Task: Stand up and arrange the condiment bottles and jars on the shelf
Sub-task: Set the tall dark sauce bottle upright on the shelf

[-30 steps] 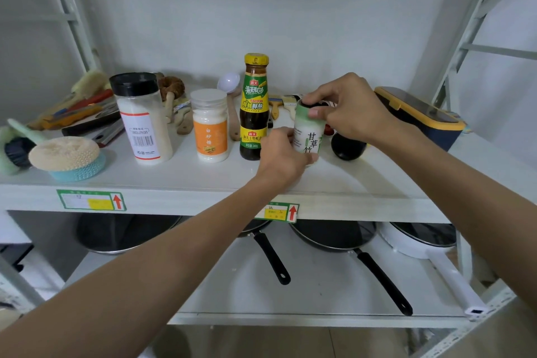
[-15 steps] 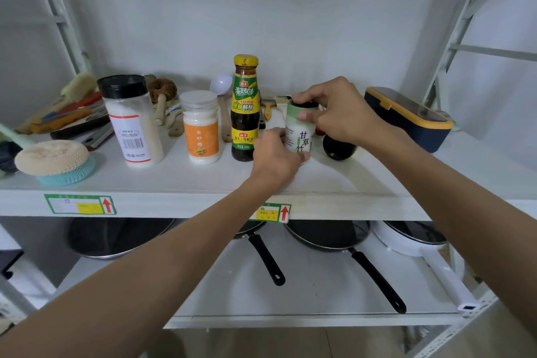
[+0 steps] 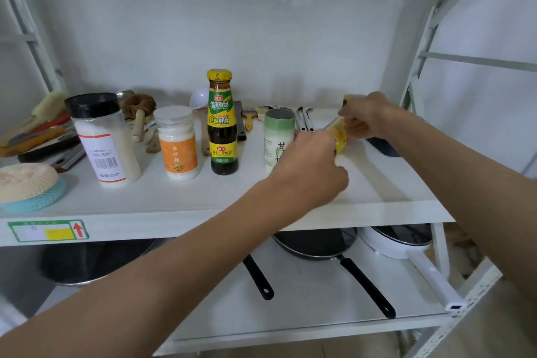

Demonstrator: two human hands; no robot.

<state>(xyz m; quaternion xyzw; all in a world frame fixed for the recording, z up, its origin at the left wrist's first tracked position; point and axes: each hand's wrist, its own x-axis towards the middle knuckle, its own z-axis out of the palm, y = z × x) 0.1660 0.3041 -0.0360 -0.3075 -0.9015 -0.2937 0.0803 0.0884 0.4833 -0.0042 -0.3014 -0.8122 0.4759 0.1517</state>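
Several condiment containers stand upright in a row on the white shelf (image 3: pixel 174 206): a tall black-lidded jar (image 3: pixel 101 139), a small white jar with an orange label (image 3: pixel 177 142), a dark sauce bottle with a yellow cap (image 3: pixel 222 122), and a green-and-white jar (image 3: pixel 277 136), which stands free. To their right a small yellow-labelled bottle (image 3: pixel 340 134) is tilted and blurred between both hands. My right hand (image 3: pixel 366 116) grips its upper end. My left hand (image 3: pixel 311 166) closes on its lower end and partly hides the green jar's base.
A round scrubber (image 3: pixel 29 183) lies at the shelf's left front, with brushes and utensils (image 3: pixel 43 131) behind it. A dark box (image 3: pixel 383 147) peeks from under my right wrist. Pans (image 3: pixel 319 244) with long handles sit on the lower shelf. Upright posts flank the shelf.
Both hands let go of the green-and-white jar, which stays upright. They moved right and took hold of the yellow-labelled bottle, now tilted off the shelf.
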